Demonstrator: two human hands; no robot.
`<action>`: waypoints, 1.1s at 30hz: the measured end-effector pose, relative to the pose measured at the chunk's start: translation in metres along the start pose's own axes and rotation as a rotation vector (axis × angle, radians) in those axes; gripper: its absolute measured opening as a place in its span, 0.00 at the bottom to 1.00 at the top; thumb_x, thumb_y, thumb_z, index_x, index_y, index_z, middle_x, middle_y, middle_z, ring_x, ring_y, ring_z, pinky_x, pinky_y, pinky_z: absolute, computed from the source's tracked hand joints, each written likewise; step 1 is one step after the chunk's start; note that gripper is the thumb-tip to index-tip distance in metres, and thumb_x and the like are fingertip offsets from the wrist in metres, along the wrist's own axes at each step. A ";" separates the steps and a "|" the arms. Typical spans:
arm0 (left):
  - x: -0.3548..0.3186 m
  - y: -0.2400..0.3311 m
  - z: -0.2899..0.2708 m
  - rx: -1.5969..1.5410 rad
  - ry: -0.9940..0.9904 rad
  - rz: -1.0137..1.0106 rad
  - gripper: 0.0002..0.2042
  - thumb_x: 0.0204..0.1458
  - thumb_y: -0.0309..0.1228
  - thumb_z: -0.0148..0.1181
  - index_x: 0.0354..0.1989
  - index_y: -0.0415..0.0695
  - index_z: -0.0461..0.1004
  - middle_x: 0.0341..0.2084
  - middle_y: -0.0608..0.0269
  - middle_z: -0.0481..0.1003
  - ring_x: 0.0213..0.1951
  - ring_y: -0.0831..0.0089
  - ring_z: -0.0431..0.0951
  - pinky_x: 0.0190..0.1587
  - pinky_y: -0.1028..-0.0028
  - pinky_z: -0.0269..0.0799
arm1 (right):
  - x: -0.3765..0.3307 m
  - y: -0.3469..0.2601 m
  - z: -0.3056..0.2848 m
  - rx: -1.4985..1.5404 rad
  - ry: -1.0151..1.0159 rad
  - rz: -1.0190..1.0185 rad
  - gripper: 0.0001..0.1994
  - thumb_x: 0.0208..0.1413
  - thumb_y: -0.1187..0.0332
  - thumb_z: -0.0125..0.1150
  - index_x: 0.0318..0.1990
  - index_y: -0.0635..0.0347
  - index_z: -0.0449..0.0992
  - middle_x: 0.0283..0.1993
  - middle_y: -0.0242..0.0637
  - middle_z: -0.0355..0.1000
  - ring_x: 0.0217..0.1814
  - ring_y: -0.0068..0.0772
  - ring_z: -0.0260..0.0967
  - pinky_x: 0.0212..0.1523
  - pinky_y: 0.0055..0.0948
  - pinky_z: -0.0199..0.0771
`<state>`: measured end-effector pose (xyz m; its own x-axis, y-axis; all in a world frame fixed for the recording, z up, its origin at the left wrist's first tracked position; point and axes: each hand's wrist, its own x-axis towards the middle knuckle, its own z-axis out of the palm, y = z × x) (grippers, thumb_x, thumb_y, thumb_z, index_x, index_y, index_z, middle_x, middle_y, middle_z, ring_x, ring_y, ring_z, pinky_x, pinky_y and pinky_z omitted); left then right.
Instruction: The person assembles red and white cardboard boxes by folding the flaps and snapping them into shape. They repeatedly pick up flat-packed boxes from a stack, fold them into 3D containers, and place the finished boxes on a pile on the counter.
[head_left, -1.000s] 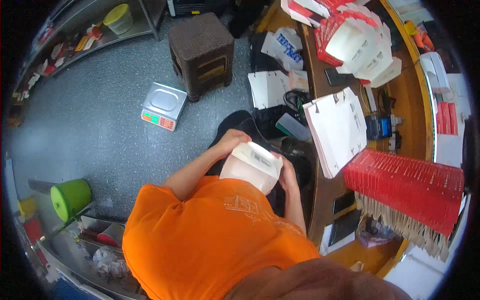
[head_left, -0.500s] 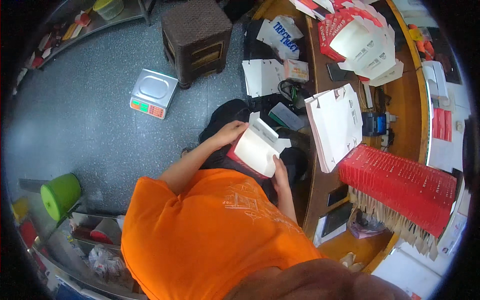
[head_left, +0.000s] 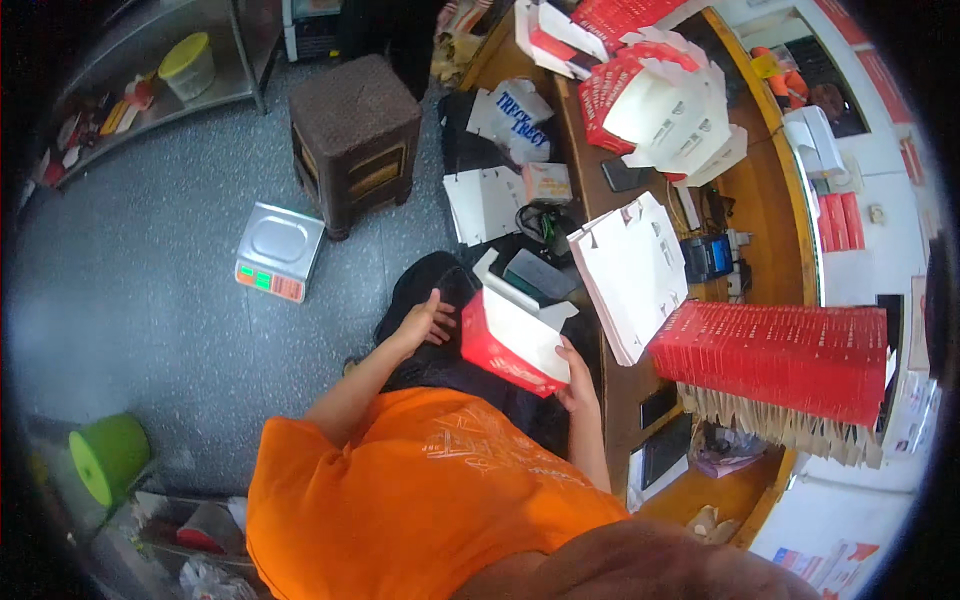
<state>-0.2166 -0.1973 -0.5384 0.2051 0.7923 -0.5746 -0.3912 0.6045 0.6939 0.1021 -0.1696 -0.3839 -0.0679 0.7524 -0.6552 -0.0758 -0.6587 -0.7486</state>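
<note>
Two hands on one box [head_left: 515,340] here, sort of. The right hand [head_left: 578,375] grips its lower right corner, thumb on the white inside face, fingers hidden behind the red outside, so I can't tell how tightly they close. The left hand [head_left: 428,320] sits just beside the box's left edge, fingers loosely spread, holding nothing; whether a fingertip touches the card I can't tell.

What changed: a second ago both hands cupped the box close against the lap, white side up. Half a second ago it was tipped open with the left hand on its top edge. Now it's tilted further, red side showing below, and the left hand has let go. My guess is the folding on this one is about finished and only the right hand is carrying it.

Box sits over the lap, just left of the counter [head_left: 770,230]. On that counter: a flat white blank [head_left: 630,275] leaning near the edge, a thick red stack [head_left: 780,355] of unfolded ones to its right, and a pile of folded boxes [head_left: 660,105] further up. Off on the floor there's a brown stool [head_left: 355,140], a small scale [head_left: 278,250], and a green bucket [head_left: 105,455], all well apart from the hands.
</note>
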 end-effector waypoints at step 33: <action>-0.069 0.246 0.152 0.691 -0.124 0.602 0.19 0.60 0.17 0.57 0.61 0.29 0.73 0.49 0.56 0.80 0.48 0.73 0.80 0.53 0.72 0.75 | -0.102 -0.139 0.021 -0.573 -0.200 -1.369 0.52 0.48 0.66 0.79 0.77 0.48 0.48 0.78 0.57 0.38 0.70 0.57 0.62 0.62 0.44 0.77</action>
<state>-0.1912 -0.0908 -0.2618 0.2513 0.9679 -0.0100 0.1510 -0.0290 0.9881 0.0982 -0.1549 -0.2107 -0.4037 0.7262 0.5564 0.1957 0.6627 -0.7229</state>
